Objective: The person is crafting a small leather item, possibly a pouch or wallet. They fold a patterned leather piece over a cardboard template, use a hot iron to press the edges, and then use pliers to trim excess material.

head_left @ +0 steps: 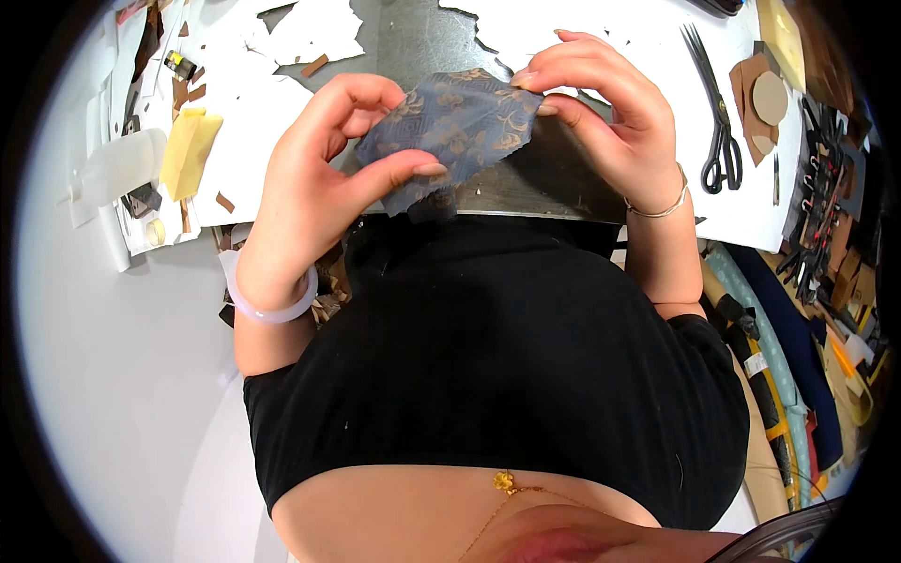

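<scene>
Between my two hands is a piece of dark blue-grey patterned fabric [460, 122] with gold-brown flowers and a ragged lower edge. My left hand [343, 150] is closed on its left side, the thumb lying across the front and the fingers partly hidden behind. At the upper right corner, my right hand [601, 98] pinches the cloth between thumb and fingertips. The fabric is raised over the near edge of the table, above a dark metal plate [554, 178]. A darker fold hangs at its bottom.
Black scissors [718, 122] lie right of my right hand, beside round beige discs [770, 97]. On the left are a yellow sponge-like block [190, 150], a translucent bottle [122, 167] and brown scraps. Torn white sheets [314, 33] cover the far table. Fabric rolls [770, 328] stand at lower right.
</scene>
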Demonstrator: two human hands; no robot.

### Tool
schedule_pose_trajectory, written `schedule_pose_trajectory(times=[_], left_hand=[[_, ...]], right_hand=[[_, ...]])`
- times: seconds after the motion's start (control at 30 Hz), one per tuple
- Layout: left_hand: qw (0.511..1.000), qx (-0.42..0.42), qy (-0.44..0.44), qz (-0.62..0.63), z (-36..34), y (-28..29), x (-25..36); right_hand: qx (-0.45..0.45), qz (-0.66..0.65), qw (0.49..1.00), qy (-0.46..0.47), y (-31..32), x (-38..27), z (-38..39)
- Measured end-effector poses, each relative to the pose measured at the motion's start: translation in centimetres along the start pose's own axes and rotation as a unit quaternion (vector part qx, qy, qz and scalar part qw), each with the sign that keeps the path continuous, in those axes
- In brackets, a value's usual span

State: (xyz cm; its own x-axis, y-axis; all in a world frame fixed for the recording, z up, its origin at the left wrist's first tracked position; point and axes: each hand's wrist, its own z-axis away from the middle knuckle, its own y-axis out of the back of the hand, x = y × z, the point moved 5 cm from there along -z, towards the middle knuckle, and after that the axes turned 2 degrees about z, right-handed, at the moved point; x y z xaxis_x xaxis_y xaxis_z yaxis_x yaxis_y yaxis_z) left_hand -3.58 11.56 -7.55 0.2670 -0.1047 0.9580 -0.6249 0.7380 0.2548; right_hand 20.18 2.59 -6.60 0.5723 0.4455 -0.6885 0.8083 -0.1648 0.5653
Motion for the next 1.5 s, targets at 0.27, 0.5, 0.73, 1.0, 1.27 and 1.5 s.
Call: schedule_pose_trajectory(times=[0.27,0.5,0.73,1.0,1.27,1.5], left_hand=[[1.0,-0.002,-0.001,0.003,-0.1,-0.2,0.0],[1.0,0.005,-0.02,-0.011,0.0,-0.2,-0.2],[0.999,0.027,-0.018,-0.023,-0.2,-0.1,-0.2],[0.999,0.025,0.017,0.039,-0.1,-0.1,-0.1],[1.0,0.02,0.006,0.018,-0.3,0.1,-0.2],[1.0,0.012,0.007,0.011,-0.6,-0.3,0.5]], right_hand=[[0.01,0.007,1.0,0.004,0.0,-0.1,-0.1],[0.003,-0.002,1.0,-0.01,-0.2,-0.3,0.1],[0.011,0.001,1.0,0.006,0.0,-0.3,0.1],[0.015,-0.035,0.999,-0.005,0.0,-0.6,-0.4],[0.0,-0.079,0.997,-0.013,0.2,-0.8,-0.1],[0.018,-0.084,0.996,-0.026,0.9,-0.6,0.2]])
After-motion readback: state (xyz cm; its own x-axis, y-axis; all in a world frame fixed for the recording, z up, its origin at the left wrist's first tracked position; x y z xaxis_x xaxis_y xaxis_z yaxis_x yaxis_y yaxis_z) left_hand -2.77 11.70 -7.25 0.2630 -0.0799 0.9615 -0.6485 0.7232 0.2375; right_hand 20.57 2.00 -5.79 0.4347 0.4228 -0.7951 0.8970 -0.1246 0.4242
